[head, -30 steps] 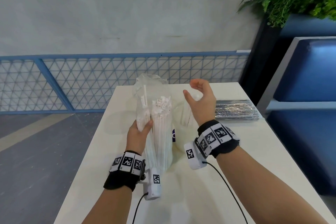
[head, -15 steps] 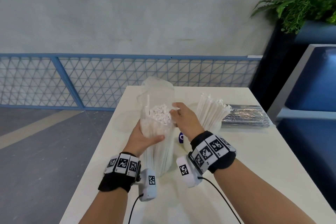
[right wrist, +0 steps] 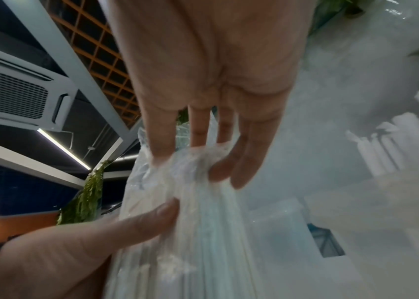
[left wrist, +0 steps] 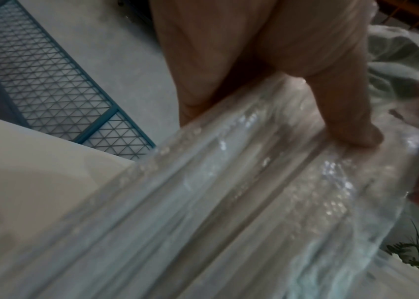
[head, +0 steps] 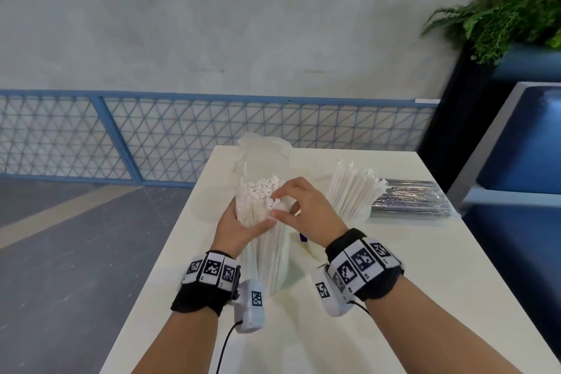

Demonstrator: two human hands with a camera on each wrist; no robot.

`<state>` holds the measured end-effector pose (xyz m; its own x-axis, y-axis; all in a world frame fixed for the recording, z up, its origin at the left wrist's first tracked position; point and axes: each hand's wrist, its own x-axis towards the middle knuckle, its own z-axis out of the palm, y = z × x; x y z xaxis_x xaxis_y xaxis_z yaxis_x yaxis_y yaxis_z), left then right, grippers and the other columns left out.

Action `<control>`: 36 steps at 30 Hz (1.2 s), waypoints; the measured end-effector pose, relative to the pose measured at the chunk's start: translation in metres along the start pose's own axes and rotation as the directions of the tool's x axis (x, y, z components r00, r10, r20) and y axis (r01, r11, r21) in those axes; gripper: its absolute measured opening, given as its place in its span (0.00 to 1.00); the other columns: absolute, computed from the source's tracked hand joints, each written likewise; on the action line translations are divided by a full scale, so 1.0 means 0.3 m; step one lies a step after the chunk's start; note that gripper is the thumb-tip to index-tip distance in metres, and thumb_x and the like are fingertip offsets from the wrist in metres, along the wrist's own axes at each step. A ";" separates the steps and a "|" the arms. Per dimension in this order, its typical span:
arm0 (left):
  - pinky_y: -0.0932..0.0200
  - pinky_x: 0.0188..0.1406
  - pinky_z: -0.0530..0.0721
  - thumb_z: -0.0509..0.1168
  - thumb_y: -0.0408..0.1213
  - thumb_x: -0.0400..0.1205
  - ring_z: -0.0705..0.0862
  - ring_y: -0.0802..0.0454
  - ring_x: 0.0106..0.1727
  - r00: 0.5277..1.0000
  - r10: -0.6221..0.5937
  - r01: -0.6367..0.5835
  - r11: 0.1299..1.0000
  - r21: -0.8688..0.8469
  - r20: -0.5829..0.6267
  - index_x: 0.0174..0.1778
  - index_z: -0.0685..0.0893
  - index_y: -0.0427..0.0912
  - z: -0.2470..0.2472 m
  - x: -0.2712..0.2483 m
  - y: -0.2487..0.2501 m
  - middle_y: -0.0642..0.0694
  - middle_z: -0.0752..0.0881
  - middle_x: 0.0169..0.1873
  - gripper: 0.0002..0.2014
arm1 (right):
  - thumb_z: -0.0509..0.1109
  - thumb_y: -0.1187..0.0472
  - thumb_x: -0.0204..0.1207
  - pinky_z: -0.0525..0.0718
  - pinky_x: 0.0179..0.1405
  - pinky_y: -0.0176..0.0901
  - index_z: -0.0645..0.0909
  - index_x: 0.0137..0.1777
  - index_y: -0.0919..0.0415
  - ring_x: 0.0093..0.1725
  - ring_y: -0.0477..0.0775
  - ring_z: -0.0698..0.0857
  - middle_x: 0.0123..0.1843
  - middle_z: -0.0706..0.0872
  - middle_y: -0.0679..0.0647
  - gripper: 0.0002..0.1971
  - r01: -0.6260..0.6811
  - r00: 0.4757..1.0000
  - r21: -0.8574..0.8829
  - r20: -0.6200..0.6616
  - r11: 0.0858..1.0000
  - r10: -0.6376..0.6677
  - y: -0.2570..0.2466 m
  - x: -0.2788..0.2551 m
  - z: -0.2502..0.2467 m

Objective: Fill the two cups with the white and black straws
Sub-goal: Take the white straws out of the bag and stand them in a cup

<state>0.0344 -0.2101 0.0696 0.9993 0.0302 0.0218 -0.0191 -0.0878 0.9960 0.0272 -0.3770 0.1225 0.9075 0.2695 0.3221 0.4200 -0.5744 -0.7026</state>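
Note:
A clear plastic bag of white straws (head: 267,258) stands upright on the white table (head: 394,282). My left hand (head: 243,222) grips its middle, with the thumb (left wrist: 343,121) pressed on the plastic. My right hand (head: 277,203) is at the top of the bag, fingers and thumb curled round the tips of the white straws (head: 258,191); its fingertips (right wrist: 164,153) sink into crumpled plastic. A cup full of white straws (head: 353,191) stands just right of my hands. A second cup (head: 312,249) with a purple mark is mostly hidden behind my right wrist. A wrapped pack of black straws (head: 409,197) lies at the right.
The table's left edge drops to a grey floor (head: 76,252), with a blue mesh fence (head: 151,136) beyond it. A blue bench (head: 522,161) and a planter with ferns (head: 501,15) stand to the right. Bare tabletop lies between my forearms.
My right hand came down from above the filled cup to the top of the bag and closed on the straw tips. My left hand stayed gripping the bag.

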 end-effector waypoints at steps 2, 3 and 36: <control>0.46 0.67 0.79 0.82 0.48 0.52 0.83 0.53 0.63 0.999 -0.005 0.005 1.000 0.007 0.048 0.64 0.78 0.47 -0.002 -0.003 0.004 0.50 0.86 0.59 0.42 | 0.77 0.59 0.69 0.81 0.45 0.25 0.84 0.53 0.60 0.38 0.42 0.80 0.53 0.76 0.49 0.13 -0.012 0.999 0.052 0.038 0.999 0.010 0.010 0.003 -0.010; 0.45 0.67 0.79 0.83 0.48 0.50 0.82 0.53 0.64 0.998 -0.013 0.012 1.000 0.019 0.056 0.64 0.77 0.47 -0.001 -0.002 0.003 0.50 0.86 0.59 0.44 | 0.78 0.61 0.68 0.82 0.45 0.27 0.84 0.48 0.61 0.39 0.45 0.81 0.50 0.77 0.49 0.10 -0.015 1.000 0.080 0.022 0.997 0.014 0.011 0.003 -0.013; 0.62 0.53 0.79 0.81 0.33 0.62 0.81 0.57 0.59 0.997 -0.016 0.014 1.000 0.023 0.080 0.62 0.73 0.46 0.021 -0.007 -0.023 0.53 0.83 0.55 0.34 | 0.70 0.62 0.75 0.71 0.65 0.31 0.73 0.71 0.64 0.62 0.54 0.77 0.67 0.73 0.58 0.24 -0.105 0.986 -0.105 -0.138 0.989 0.091 0.008 -0.001 0.039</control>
<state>0.0327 -0.2159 0.0621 0.9989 -0.0478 -0.0010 -0.0043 -0.1105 0.9939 0.0279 -0.3694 0.1133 0.9337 0.1074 0.3415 0.3201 -0.6777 -0.6620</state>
